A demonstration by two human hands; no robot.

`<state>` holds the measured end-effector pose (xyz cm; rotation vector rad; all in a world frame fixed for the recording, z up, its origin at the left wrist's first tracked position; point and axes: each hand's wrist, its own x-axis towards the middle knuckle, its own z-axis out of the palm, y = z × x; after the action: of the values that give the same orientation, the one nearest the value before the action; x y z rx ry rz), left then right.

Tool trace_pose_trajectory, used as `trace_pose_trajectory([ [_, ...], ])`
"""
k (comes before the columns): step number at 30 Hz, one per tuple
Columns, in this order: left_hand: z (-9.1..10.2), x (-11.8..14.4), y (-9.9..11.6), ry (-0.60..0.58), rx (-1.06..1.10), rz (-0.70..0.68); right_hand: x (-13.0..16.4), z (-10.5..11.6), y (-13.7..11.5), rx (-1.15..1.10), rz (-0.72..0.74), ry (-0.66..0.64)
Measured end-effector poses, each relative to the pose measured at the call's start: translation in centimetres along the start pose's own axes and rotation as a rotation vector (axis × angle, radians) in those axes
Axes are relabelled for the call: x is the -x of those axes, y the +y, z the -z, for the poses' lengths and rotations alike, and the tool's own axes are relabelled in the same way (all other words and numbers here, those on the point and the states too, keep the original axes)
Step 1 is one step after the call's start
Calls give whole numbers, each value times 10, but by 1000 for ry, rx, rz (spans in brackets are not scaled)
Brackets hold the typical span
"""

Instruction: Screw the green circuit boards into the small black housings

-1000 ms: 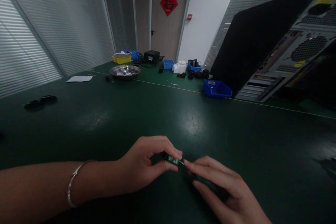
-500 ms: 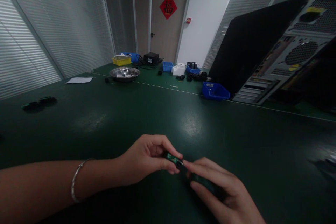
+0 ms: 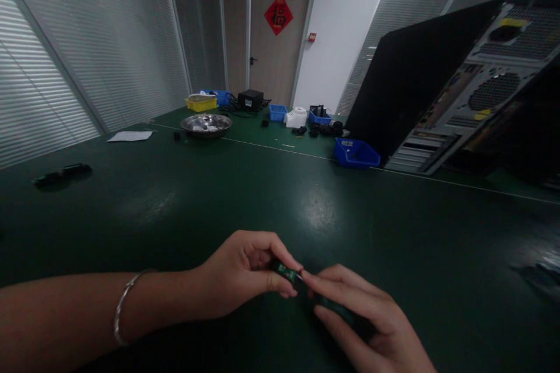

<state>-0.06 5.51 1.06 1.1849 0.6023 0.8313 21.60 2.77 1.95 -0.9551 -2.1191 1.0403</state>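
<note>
A dark green work mat (image 3: 262,186) covers the whole bench, and a black desktop computer case (image 3: 441,81) stands tilted at the far right with its rear panel showing; a blue parts bin (image 3: 355,153) sits just beside its near corner, and a steel bowl (image 3: 206,123) lies well apart toward the far left. Low in the view, the left hand (image 3: 238,274), a bracelet (image 3: 123,310) on its wrist, is closed in a pinch on a small green circuit board (image 3: 286,271), thumb beneath and forefinger above, just above the mat. The right hand (image 3: 371,320) meets it from the other side, its fingertips pressed to the board's end and curled round a dark part that is too dim to name. The step in hand looks like fitting or separating the two small pieces; the next move seems to call for a steady left pinch while the right fingers work with fine, aligned pressure
</note>
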Motion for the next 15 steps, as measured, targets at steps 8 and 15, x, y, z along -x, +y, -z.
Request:
trace_pose_trajectory([
  [8,1,-4,3,101,-45,-33,3,0,4,61,20,107],
  [15,0,-3,9,13,-49,-3,6,1,5,116,92,88],
])
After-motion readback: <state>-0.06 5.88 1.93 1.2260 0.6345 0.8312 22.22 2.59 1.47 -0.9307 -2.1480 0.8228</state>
